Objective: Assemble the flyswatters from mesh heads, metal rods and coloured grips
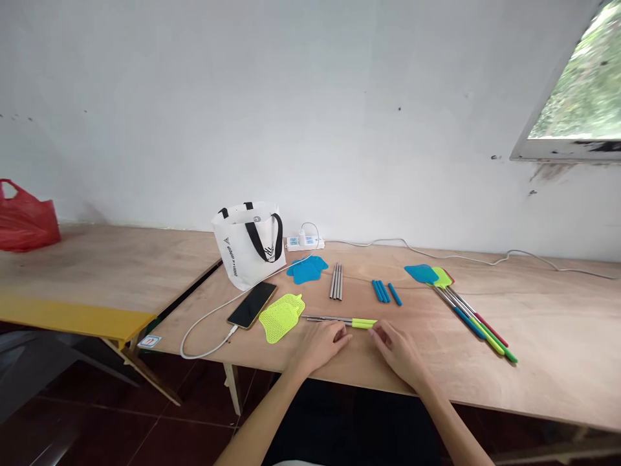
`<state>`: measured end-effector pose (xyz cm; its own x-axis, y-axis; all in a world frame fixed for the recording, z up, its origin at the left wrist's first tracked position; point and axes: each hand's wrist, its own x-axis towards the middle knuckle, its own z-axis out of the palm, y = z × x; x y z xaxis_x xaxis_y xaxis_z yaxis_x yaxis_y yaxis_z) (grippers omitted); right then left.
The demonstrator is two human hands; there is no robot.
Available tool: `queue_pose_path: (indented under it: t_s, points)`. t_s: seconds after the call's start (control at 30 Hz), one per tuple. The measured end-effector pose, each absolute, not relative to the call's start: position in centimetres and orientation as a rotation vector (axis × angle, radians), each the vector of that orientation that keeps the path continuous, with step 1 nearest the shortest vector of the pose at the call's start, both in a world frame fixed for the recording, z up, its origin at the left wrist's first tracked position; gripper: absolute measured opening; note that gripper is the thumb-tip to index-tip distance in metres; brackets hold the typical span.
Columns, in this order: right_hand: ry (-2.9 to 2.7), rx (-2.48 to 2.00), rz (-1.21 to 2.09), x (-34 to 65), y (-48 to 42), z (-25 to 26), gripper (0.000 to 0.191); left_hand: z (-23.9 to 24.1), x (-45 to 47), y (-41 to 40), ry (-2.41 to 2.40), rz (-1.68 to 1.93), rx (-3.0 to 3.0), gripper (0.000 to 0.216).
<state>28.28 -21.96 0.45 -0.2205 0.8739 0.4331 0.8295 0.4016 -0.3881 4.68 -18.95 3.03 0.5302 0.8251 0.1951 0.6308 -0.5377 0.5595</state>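
Let us take the metal rods with yellow grips (356,321) as the centre of the clock. The left hand (324,342) rests between seven and eight o'clock, the right hand (398,346) at four. The fingers of both are bent inward, beside the rods and the end of the grips; I cannot tell whether they hold anything. The rods lie close to the near edge, probably for easy reach.

The other parts seem sorted by kind and colour: yellow mesh heads (281,318) at nine o'clock, blue heads (309,269) at eleven, bare rods (336,282) at twelve, blue grips (381,291) at two. Whole swatters (470,315) lie together at three, well apart, perhaps so that they do not mix with loose parts.

The table (548,304) is of pale wood, against a white wall (339,116). The phone (253,305), after nine o'clock, has a white cable in it, and a white bag (245,252) stands at ten. The power strip (305,243) is at eleven, and a window (582,90) shows greenery between one and two o'clock
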Motion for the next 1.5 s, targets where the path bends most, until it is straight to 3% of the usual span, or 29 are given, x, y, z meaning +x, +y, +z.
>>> queue_pose_path:
  t_s: [0.43, 0.67, 0.83, 1.0, 1.13, 1.27, 1.5]
  points:
    - [-2.160, -1.518, 0.151, 27.6, -22.6, 1.0, 0.030, 3.4, 4.9, -19.1, 1.220, 0.601, 2.360, 0.021]
    - [-2.096, -1.475, -0.049, 28.1, -22.4, 0.4, 0.031, 8.1, 0.7, -20.3, 1.036, 0.370, 2.347, 0.012]
    - [-2.154, -1.420, -0.253, 28.0, -22.1, 0.4, 0.029, 9.4, -4.9, -19.1, 1.456, 0.482, 2.292, 0.029]
    - [-2.247, -1.347, -0.201, 27.8, -21.7, 0.2, 0.033, 7.7, -6.7, -17.0, 1.917, 0.056, 2.229, 0.059]
    - [-2.165, -1.405, -0.233, 28.1, -21.3, -0.1, 0.029, 7.5, -6.0, -16.6, 2.004, -0.031, 2.159, 0.075]
    - [-2.155, -1.399, -0.222, 27.5, -21.4, 0.0, 0.032, 8.2, -6.0, -16.9, 2.043, 0.105, 2.188, 0.080]
    - [-2.215, -1.335, -0.267, 24.0, -22.4, 0.5, 0.025, 9.4, -6.6, -17.3, 1.489, 0.860, 2.082, 0.070]
